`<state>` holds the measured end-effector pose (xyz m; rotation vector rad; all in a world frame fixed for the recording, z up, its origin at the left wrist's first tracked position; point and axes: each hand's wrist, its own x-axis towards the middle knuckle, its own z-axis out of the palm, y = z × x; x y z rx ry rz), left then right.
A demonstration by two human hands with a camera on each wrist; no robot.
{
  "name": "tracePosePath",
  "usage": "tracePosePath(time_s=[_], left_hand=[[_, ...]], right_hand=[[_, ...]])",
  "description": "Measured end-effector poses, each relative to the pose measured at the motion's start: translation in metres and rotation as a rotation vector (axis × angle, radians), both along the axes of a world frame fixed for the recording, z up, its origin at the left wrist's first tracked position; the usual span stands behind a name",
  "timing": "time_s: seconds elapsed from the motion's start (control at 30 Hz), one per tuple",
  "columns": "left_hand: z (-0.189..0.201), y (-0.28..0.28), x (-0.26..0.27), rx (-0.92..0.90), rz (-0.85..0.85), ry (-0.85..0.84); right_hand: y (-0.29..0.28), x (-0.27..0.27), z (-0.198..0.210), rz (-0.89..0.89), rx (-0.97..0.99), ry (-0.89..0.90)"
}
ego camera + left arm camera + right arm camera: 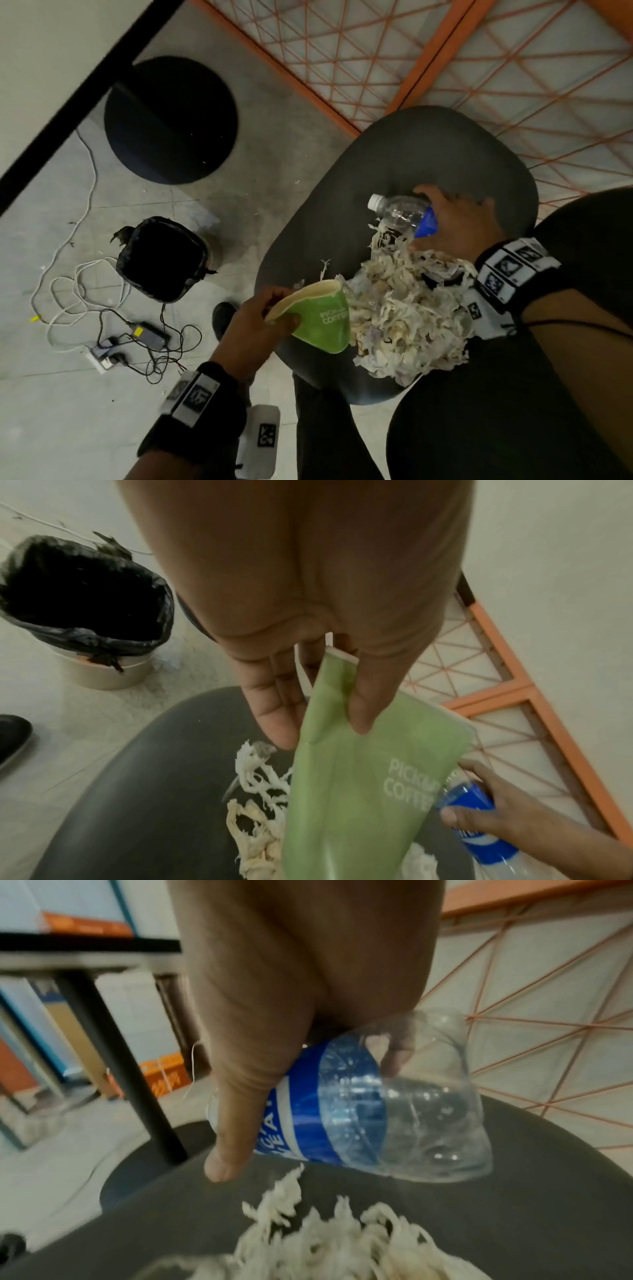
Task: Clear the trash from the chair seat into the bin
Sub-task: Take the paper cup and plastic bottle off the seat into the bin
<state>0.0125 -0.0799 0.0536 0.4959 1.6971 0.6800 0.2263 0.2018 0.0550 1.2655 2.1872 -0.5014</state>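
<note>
Now cup (320,317) left, bottle (400,213) right.

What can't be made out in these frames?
- Bin contents: head and left wrist views show only the dark liner.
- Green paper cup print: bottle and right hand cover its end.
- Bottle label text: left part behind right thumb, right wrist view.

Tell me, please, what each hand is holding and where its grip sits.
Left hand pinches the green cup at its flattened rim; right hand grips the bottle around its blue-labelled middle.
</note>
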Motion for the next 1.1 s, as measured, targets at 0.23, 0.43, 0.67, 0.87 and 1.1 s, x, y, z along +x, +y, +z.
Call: tracePosePath(time_s=[0.23,0.43,0.67,0.87,1.1], left_hand=[[0.014,-0.079,-0.05,-0.077,0.192,-0.001],[-0.035,-0.156,-0.123,-0.214,0.393,0.172],[-0.12,-0.176,-0.214,-0.22,0.507,0.398],[-0.207,-0.175,-0.261,-0.238,0.515,0.518],[-0.272,-0.16,-0.275,-0.329,0.39,0.473]], right_hand=[[-0.057,-0.055,0.049,-0.173,-0.132,0.341],[-0.165,-0.173,-0.01,-0.007,-0.428,0.482],[-0.271,-0.326,-0.146,0.139,-0.472,0.612],[-0.31,-0.391,-0.243,0.099,-0.47,0.687],[-0.304,-0.395,-0.298,0.056,-0.559,0.524]])
